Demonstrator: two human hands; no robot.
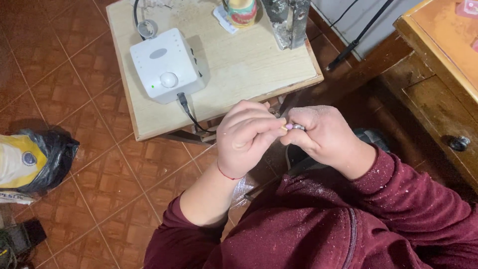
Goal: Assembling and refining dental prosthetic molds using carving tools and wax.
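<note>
**Both hands pinch a small metal-tipped piece together above the floor**

Closed fingertips of the left hand [247, 137] and the right hand [318, 134] meet on a small metal-tipped piece [294, 127], gripping it between them. The left hand is curled into a loose fist, its thumb and forefinger pressed onto the pale end of the piece; the right hand is closed round the shiny silver end, so most of the piece is hidden and its full shape cannot be told. A thin red thread circles the left wrist. Both arms wear dark red sleeves [398, 199] speckled with pale dust.

The piece sits in the air in front of the person's chest, just past the near edge of a low wooden table [239, 65], not touching it.

On the table stands a white box-shaped control unit [167, 65] with a round knob on top and a small green light at its front edge. A black cable [191, 115] leaves its near side and drops over the table edge towards the hands. Farther back on the table are a painted jar [241, 11] and a worn metal block [288, 21], side by side but apart.

To the right is a wooden cabinet [438, 79] with a dark round knob. On the tiled floor [74, 74] at the left lies a black plastic bag [42, 159] around a yellow and white sack.
</note>
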